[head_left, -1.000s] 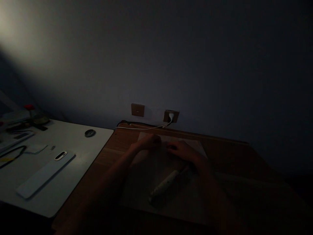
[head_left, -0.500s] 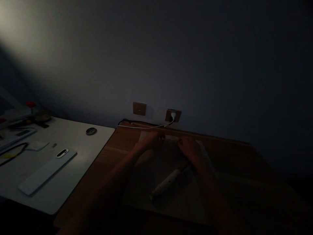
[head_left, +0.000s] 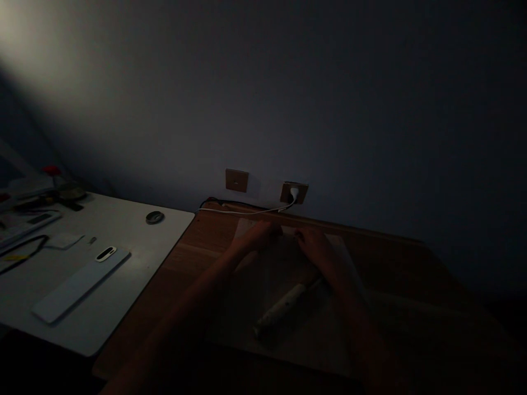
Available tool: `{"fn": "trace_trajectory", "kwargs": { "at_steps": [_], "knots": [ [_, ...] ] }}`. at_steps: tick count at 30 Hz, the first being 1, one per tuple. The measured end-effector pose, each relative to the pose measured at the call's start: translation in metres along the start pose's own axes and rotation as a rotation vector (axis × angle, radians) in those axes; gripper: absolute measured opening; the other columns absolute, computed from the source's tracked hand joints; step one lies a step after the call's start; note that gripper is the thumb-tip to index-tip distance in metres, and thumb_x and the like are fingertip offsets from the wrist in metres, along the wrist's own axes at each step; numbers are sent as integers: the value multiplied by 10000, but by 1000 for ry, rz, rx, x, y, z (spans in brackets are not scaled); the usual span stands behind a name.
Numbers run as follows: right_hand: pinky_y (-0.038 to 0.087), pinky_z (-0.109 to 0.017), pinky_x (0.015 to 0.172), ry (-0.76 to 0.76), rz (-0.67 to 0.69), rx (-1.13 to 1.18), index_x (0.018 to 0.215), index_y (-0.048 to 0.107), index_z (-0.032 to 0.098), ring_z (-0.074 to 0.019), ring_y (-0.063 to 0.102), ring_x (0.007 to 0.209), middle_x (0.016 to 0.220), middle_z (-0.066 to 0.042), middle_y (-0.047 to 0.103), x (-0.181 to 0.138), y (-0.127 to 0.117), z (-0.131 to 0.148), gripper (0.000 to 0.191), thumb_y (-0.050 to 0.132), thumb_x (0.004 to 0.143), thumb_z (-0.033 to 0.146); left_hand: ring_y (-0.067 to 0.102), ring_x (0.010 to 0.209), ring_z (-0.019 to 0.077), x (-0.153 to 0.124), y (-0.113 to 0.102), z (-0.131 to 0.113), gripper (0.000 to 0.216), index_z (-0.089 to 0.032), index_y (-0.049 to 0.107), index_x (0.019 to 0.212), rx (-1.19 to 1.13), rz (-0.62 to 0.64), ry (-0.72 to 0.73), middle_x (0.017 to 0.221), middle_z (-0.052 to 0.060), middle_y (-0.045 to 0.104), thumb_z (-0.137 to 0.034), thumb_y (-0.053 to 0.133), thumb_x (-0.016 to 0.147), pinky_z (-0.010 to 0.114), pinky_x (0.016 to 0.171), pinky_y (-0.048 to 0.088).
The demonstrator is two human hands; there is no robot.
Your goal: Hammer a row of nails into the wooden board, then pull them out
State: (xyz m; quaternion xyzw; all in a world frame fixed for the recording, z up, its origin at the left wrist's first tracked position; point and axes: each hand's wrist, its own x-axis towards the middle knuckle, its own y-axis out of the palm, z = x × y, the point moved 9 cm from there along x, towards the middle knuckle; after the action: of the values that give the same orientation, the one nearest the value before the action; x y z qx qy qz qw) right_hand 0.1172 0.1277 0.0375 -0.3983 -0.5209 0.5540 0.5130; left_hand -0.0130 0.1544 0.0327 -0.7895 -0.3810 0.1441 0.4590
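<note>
The picture is very dark. A pale, flat rectangular sheet or board (head_left: pixel 263 274) lies on the wooden table, both arms reaching over it. Close to its far edge, my left hand (head_left: pixel 263 235) has its fingers curled toward the right; anything they hold is lost in shadow. Facing it across a small gap, my right hand (head_left: pixel 315 244) is also closed, its fingertips too dark to show what is in them. Between my forearms lies a tool with a long pale handle (head_left: pixel 282 304), slanted, its thin far end running under my right wrist.
A white table (head_left: pixel 123 307) adjoins on the left, bearing a long pale bar (head_left: pixel 80 288), a round grey ring (head_left: pixel 155 218) and dark cables. Behind the wooden table (head_left: pixel 185 258), a white cord (head_left: pixel 247 213) runs to a plug in a wall socket (head_left: pixel 293 193).
My left hand has shifted slightly right, and a small bright spot at its fingers no longer shows. My right hand's fingertips have come slightly left. The pale-handled tool stays put.
</note>
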Motion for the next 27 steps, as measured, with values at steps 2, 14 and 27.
{"fn": "trace_trajectory", "kwargs": {
  "at_steps": [2, 14, 27],
  "knots": [
    [437, -287, 970, -28, 16, 21, 1101, 746, 171, -233, 664, 1116, 1187, -132, 740, 1, 2, 4, 322, 525, 900, 51, 700, 1053, 200, 0, -1, 0, 366, -207, 769, 1050, 1, -24, -8, 1107, 52, 775, -27, 547, 821, 253, 929, 499],
    [440, -297, 930, -26, 53, 47, 1076, 763, 129, -241, 663, 1065, 1139, -152, 739, 3, 8, 7, 316, 489, 931, 73, 711, 972, 203, 5, 5, 12, 253, -172, 773, 997, 46, -74, -89, 1033, 74, 779, -115, 565, 865, 261, 868, 520],
    [441, -323, 952, -59, 39, 126, 1066, 740, 127, -249, 655, 1088, 1140, -156, 737, 1, -11, 18, 304, 517, 878, 38, 703, 885, 197, 2, 3, 6, 184, -153, 742, 957, 89, -80, -66, 968, 79, 766, -123, 590, 858, 250, 780, 505]
  ]
}}
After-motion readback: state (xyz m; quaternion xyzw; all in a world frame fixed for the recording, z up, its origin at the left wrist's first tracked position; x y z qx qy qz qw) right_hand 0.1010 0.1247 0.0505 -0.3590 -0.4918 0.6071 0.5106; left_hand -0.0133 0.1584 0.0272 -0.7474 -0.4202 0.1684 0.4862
